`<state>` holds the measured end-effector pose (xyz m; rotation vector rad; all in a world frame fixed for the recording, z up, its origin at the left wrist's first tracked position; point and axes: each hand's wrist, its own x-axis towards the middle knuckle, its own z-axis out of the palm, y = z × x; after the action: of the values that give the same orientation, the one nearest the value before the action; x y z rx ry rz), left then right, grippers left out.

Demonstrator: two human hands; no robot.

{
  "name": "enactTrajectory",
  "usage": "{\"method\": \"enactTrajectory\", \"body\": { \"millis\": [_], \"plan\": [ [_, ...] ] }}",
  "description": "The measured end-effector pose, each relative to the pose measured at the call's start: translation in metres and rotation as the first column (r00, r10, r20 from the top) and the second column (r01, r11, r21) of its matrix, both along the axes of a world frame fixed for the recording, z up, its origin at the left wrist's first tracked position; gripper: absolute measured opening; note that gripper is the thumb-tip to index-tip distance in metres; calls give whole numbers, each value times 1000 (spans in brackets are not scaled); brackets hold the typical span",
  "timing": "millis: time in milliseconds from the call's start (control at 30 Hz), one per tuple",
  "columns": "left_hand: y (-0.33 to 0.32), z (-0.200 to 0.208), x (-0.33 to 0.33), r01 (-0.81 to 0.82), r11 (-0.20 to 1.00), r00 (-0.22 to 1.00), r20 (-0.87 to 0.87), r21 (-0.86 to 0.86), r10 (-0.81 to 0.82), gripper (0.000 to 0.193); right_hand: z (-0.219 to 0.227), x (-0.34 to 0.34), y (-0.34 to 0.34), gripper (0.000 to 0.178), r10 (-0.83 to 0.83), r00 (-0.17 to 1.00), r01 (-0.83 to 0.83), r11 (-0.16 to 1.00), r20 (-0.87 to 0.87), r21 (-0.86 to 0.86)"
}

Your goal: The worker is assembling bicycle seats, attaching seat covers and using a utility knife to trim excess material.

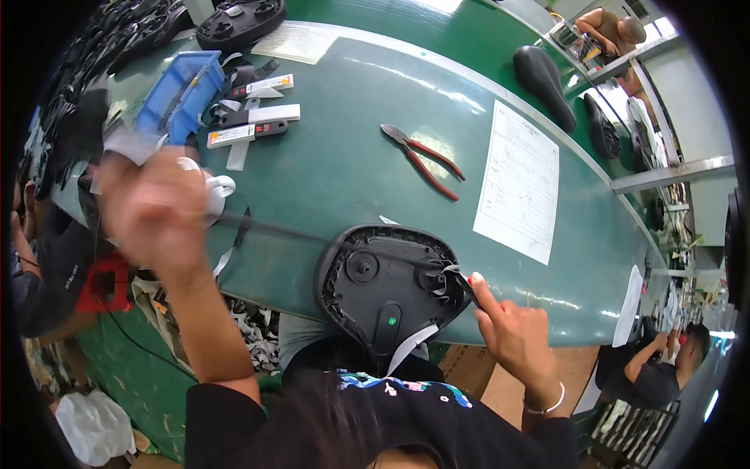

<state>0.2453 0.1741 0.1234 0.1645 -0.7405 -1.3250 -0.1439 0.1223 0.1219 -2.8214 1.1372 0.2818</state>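
An upturned black bicycle saddle (383, 301) lies at the table's near edge, its hollow underside showing. My right hand (512, 336) is closed round a thin dark tool with a red spot, its kind unclear, whose tip reaches the saddle's right rim. Loose grey-white trimmings (449, 285) curl there, and a pale strip (412, 348) hangs over the near rim. My left hand (156, 211), smeared by motion, is raised to the left. From it a taut dark strip (273, 229) runs to the saddle. A blurred whitish piece (129, 144) shows above that hand.
Red-handled cutting pliers (426, 160) and a printed sheet (519, 180) lie beyond the saddle. At the left are a blue bin (180, 94), several small boxes (248, 134) and a white roll (220, 187). Another saddle (544, 86) stands far right. Co-workers sit on both sides.
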Motion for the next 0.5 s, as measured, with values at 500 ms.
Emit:
{"method": "enactTrajectory", "body": {
  "millis": [500],
  "plan": [
    [-90,-30,-127,-147,913,987,113,382,111,22,-16,-18,18,56,-10,999,9,1000,43,24]
  ]
}}
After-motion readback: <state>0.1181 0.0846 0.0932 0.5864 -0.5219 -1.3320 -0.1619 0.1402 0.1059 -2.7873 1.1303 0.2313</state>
